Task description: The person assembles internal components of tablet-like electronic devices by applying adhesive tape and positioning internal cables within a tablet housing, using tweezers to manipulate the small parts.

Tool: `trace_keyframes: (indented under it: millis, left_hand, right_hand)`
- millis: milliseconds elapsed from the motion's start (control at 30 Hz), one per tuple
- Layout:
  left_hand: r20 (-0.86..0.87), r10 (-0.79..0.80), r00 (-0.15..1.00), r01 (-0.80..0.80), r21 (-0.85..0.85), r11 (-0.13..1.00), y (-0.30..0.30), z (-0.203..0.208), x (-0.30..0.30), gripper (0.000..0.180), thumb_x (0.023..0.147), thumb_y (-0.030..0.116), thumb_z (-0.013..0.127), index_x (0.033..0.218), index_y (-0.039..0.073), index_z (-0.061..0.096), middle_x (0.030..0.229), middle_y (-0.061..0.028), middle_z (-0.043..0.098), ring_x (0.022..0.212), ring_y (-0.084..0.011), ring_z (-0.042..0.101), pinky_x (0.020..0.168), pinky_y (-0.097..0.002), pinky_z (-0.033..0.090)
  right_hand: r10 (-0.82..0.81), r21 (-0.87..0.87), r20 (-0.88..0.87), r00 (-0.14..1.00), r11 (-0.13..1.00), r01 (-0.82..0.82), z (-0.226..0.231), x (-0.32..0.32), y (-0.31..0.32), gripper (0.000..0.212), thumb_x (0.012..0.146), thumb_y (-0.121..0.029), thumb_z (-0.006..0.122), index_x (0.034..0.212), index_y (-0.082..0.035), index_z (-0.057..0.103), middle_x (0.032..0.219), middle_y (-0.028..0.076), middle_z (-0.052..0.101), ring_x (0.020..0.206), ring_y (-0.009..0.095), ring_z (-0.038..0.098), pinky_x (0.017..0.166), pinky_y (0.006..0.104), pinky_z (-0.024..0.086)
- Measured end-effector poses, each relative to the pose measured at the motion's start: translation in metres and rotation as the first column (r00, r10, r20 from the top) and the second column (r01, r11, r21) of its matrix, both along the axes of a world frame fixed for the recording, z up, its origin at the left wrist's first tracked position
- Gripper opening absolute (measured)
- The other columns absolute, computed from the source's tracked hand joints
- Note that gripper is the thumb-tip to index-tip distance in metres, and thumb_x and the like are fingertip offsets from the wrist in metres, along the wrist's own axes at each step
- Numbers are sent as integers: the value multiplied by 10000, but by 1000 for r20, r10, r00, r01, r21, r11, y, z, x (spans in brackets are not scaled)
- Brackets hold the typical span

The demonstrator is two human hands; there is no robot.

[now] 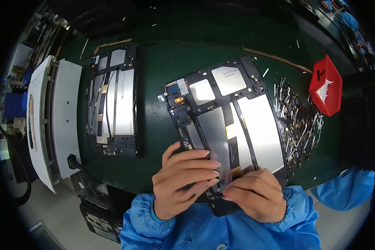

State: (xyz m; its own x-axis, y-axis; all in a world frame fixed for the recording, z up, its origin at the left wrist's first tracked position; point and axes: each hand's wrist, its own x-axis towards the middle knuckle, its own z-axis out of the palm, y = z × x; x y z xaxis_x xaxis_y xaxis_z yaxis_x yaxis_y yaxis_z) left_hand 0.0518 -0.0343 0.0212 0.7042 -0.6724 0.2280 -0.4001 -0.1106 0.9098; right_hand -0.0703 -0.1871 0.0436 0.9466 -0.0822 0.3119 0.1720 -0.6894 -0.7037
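Observation:
An opened tablet (258,125) lies at a slant in front of me, its black frame holding silver battery panels, flat cables and small circuit boards. My left hand (181,179) is open over its lower left part, with stretched fingers reaching across the frame and a clear film. Close to the tablet's bottom edge, my right hand (256,195) is closed in a pinch. Whatever is between those fingertips is hidden. Both sleeves are blue. A second opened tablet (125,104) of the same kind lies farther left on the green table.
To the right is a pile of thin strips and cable scraps (293,125), beside a red bin (331,83) with white bits inside. A grey-white stand (66,112) with papers and a pen is at the left. A blue cloth-like item (348,189) shows at the lower right.

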Motion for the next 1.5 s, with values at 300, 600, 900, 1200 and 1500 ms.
trace_keyframes:
  millis: [300,600,900,1200,1500]
  left_hand:
    - [8,3,1000,-3,-15,1000,-3,-4,4,192,652,86,788,821,129,709,858,15,692,945,-167,627,973,-388,332]
    - [98,10,995,-9,-8,1000,-10,-1,13,104,681,161,766,774,147,720,864,18,692,981,-173,596,1007,-403,280]
    - [189,19,982,-48,152,987,-27,0,21,93,674,148,762,755,169,721,917,53,679,1018,-140,547,1025,-391,222]
    - [172,22,985,-47,143,989,-28,1,22,67,700,137,749,754,141,709,904,50,679,1013,-138,550,1015,-397,230]
    - [102,75,992,-91,161,983,-29,7,20,134,688,153,761,806,136,698,931,25,669,1032,-152,551,1018,-401,241]
  right_hand:
    - [47,-188,-40,998,981,-53,-3,-1,1,254,625,-133,664,875,-86,678,883,-7,563,780,152,530,613,273,424]
    - [146,-202,-101,984,966,-164,3,1,-6,271,651,-134,649,918,-96,672,916,-16,566,814,147,522,655,266,418]
    - [119,-221,-105,987,965,-140,3,0,-2,310,586,-80,711,894,-110,694,842,-15,578,771,162,513,678,259,466]
    - [114,-203,-110,987,970,-134,1,-2,-2,271,647,-131,658,917,-110,676,901,-33,548,818,138,531,662,273,432]
    - [118,-249,-133,984,957,-148,4,-1,-2,175,707,-150,648,874,-104,671,1140,-12,610,803,128,511,634,234,407]
